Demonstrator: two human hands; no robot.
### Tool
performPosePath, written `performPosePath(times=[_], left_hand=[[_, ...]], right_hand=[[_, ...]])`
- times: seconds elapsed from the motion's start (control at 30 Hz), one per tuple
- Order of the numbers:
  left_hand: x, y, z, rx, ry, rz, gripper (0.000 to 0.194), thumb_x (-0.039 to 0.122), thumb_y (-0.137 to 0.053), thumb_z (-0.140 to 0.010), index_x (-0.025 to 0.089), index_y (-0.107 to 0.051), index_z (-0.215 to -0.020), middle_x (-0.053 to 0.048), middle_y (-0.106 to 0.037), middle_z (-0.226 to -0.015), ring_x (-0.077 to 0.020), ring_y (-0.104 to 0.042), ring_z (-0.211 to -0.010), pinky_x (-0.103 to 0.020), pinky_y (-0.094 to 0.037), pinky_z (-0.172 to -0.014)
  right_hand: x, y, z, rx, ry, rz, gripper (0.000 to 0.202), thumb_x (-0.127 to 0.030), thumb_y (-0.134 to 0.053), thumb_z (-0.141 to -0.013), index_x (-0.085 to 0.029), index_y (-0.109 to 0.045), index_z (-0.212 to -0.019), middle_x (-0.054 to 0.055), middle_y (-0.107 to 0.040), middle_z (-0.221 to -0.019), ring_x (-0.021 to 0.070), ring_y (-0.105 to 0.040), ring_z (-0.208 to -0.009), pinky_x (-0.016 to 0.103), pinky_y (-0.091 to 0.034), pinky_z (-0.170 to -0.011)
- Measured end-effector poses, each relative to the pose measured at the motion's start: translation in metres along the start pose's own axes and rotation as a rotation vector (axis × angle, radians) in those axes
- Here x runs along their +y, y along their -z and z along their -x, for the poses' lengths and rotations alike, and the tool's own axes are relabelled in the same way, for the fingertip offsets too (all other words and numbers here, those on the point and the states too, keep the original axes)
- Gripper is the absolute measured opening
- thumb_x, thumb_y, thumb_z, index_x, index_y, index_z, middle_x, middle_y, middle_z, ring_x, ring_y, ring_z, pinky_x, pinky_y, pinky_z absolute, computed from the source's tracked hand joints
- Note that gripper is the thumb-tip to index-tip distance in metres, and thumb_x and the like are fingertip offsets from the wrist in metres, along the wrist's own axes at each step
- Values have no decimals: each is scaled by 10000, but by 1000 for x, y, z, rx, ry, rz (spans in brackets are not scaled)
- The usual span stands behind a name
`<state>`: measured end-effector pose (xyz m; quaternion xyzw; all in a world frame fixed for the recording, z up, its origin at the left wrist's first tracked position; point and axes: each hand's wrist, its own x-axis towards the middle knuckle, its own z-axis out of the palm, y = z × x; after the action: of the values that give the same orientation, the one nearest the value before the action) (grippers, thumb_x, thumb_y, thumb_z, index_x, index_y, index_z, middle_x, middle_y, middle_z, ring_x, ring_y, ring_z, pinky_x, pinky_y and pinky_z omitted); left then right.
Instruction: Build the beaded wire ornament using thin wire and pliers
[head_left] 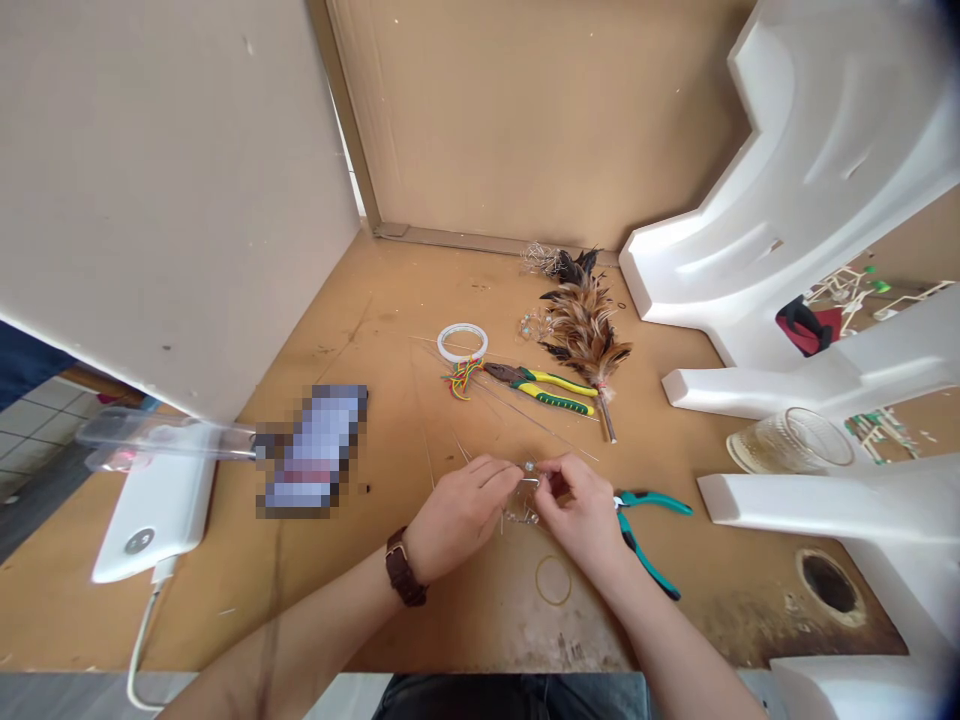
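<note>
At the near edge of the table [480,640] I see a rubber band [536,582]; beyond it, left hand [465,505] and right hand [581,505] pinch a beaded wire piece [531,517] between them. Teal pliers [656,501] lie right; farther, yellow-green pliers [562,404], then a feather duster [581,320].

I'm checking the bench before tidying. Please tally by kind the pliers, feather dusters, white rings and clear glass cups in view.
Pliers: 2, a yellow-green pair and a teal pair
Feather duster: 1
White ring: 1
Clear glass cup: 1
Total: 5
</note>
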<state>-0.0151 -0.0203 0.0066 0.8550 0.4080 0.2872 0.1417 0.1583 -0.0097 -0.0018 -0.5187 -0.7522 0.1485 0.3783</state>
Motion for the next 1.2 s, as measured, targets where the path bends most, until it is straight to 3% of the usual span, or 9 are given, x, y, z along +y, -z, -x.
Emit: performPosePath(times=[0.13, 0.3, 0.43, 0.73, 1.0, 1.2], left_hand=[[1, 0, 0, 20, 66, 40, 258, 121, -369, -854, 146, -543, -1043, -99, -633, -988, -186, -579, -908, -328, -493, -791], [-1, 1, -2, 16, 285, 288, 221, 205, -376, -884, 179, -583, -959, -52, -667, -881, -155, -624, -798, -277, -505, -733], [-4, 0, -2, 147, 438, 581, 204, 243, -420, -873, 171, -591, -957, -46, -682, -871, -136, -655, -766, -229, -530, -697], [-3, 4, -3, 310, 447, 536, 174, 223, -527, -812, 182, -663, -912, -50, -693, -859, -155, -647, -802, -252, -510, -745], [-3, 12, -8, 220, 719, 1040, 220, 329, -606, -754, 138, -679, -835, -86, -696, -908, -180, -655, -735, -248, -513, -614], [-2, 13, -10, 186, 798, 1285, 248, 341, -602, -760, 103, -667, -785, -110, -702, -867, -184, -654, -779, -257, -509, -671]], right_hand=[[0, -1, 1, 26, -9, 30, 118, -138, -500, -712, -181, -591, -774, -6, -600, -642, 117, -572, -569, 218, -453, -556], [1, -3, 2, -15, -4, 86, 112, -141, -497, -712, -181, -587, -766, 0, -604, -650, 130, -581, -598, 221, -445, -556], [2, -4, 2, -22, 4, 88, 116, -141, -490, -718, -180, -586, -769, 3, -607, -663, 129, -584, -607, 217, -443, -561], [1, -1, 0, 16, -14, 106, 118, -151, -479, -718, -181, -586, -757, 8, -624, -672, 126, -584, -590, 216, -448, -559], [6, -2, -2, 64, -38, 95, 116, -152, -483, -712, -189, -584, -755, 7, -615, -654, 129, -573, -564, 227, -456, -544], [6, 0, -1, 76, 17, 143, 100, -147, -481, -738, -184, -567, -771, 4, -590, -657, 124, -567, -581, 221, -447, -549]])
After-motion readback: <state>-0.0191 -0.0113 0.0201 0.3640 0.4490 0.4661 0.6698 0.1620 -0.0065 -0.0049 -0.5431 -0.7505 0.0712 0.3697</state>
